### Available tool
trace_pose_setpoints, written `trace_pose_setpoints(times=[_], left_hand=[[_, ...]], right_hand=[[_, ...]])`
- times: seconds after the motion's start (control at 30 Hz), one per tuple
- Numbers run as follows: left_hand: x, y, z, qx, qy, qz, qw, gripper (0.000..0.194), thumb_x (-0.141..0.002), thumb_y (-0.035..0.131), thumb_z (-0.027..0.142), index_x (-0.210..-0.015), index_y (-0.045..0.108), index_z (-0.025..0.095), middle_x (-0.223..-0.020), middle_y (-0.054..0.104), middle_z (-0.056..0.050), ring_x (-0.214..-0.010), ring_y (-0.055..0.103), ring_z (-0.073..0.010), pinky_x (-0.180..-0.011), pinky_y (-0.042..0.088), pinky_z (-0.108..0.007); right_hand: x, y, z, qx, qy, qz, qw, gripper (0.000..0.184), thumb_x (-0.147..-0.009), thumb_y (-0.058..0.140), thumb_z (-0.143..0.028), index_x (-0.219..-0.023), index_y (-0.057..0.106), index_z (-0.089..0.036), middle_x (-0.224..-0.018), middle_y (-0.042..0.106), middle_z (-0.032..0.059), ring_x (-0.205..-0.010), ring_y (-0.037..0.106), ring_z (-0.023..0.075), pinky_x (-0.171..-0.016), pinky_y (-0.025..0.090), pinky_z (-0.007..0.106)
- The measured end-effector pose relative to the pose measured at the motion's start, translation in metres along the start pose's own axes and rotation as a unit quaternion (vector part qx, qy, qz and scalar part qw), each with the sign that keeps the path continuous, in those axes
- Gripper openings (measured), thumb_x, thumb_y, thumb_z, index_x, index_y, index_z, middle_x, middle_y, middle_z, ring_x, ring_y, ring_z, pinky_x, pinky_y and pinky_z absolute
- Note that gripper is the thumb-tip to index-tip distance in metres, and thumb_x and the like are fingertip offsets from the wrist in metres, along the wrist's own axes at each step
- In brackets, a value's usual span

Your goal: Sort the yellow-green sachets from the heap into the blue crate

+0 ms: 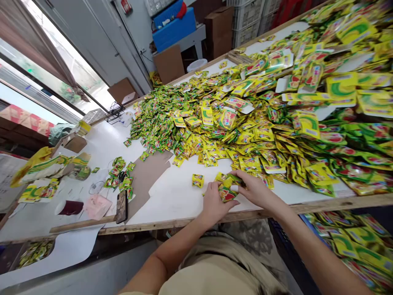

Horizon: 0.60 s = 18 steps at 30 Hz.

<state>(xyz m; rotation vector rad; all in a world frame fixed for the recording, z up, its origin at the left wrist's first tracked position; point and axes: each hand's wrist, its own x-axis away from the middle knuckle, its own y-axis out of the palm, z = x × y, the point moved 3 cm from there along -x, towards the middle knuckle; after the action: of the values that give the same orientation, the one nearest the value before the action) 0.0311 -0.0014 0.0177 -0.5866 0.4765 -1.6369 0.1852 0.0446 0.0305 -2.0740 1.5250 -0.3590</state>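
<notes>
Both my hands meet near the front edge of the white table (172,196). My left hand (213,203) is closed round a small stack of yellow-green sachets (227,191). My right hand (256,189) pinches the same stack from the right, fingers curled over its top. A single loose sachet (198,180) lies just left of my hands. A huge heap of the same sachets (245,119) covers the table behind and to the right.
A phone (122,206) lies at the table's front left beside a small sachet cluster (118,178), a dark red cup (69,207) and pink paper (96,206). Larger packets (340,88) pile at the far right. A crate below right (353,241) holds more packets.
</notes>
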Motion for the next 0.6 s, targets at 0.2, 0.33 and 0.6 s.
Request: trace_pose_setpoints(times=[0.2, 0.33, 0.6], left_hand=[[0.005, 0.001, -0.003, -0.008, -0.015, 0.004, 1.000, 0.056, -0.065, 0.072, 0.029, -0.111, 0.043, 0.021, -0.114, 0.052, -0.010, -0.107, 0.052, -0.0282, -0.091, 0.044, -0.045], [0.004, 0.001, -0.004, -0.013, 0.005, -0.001, 1.000, 0.055, -0.064, 0.069, 0.025, -0.112, 0.042, 0.020, -0.112, 0.052, -0.010, -0.107, 0.053, -0.0284, -0.090, 0.045, -0.044], [0.001, 0.002, -0.006, -0.001, 0.022, -0.027, 0.999, 0.056, -0.063, 0.071, 0.025, -0.112, 0.043, 0.021, -0.112, 0.054, -0.010, -0.103, 0.055, -0.0275, -0.089, 0.045, -0.045]], right_hand=[[0.000, 0.019, 0.000, 0.074, -0.061, 0.015, 0.995, 0.039, -0.070, 0.042, -0.005, -0.105, 0.054, -0.017, -0.100, 0.062, 0.0132, -0.095, 0.060, 0.0252, -0.080, 0.049, 0.037], [0.003, 0.022, -0.006, 0.107, -0.085, 0.012, 0.991, 0.047, -0.066, 0.041, 0.001, -0.108, 0.054, -0.016, -0.102, 0.060, 0.0147, -0.100, 0.057, 0.0267, -0.084, 0.048, 0.040], [-0.003, 0.004, -0.014, 0.147, -0.101, -0.114, 0.977, 0.051, -0.061, 0.039, 0.007, -0.101, 0.058, -0.018, -0.099, 0.062, 0.0111, -0.094, 0.059, 0.0231, -0.078, 0.049, 0.035]])
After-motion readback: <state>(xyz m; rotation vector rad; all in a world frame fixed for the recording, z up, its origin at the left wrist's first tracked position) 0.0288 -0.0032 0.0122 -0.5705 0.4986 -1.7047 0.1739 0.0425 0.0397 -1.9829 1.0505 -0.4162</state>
